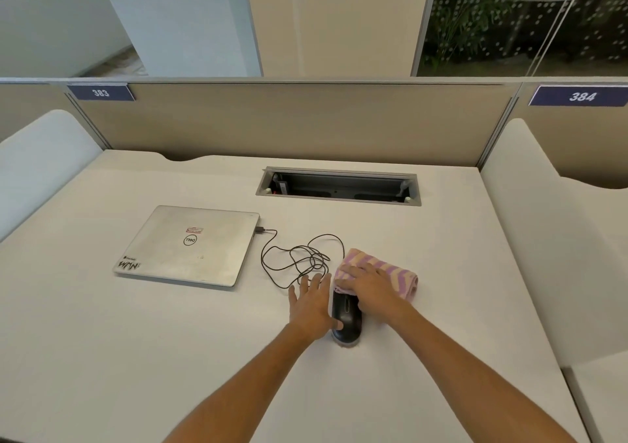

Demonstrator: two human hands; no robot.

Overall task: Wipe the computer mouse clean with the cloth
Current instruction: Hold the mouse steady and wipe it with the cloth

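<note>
A black wired computer mouse [346,323] lies on the white desk [136,340], its front end under a folded pink and cream striped cloth [390,269]. My right hand [368,284] presses on the cloth over the mouse's front. My left hand [312,301] rests flat on the desk against the mouse's left side, fingers spread, thumb touching the mouse's rear. The mouse's black cable [299,259] coils away toward the laptop.
A closed silver laptop [187,245] lies to the left, with the mouse cable plugged into its right side. A recessed cable tray [338,187] opens at the back of the desk. Beige partition panels [289,119] stand behind; white dividers flank both sides.
</note>
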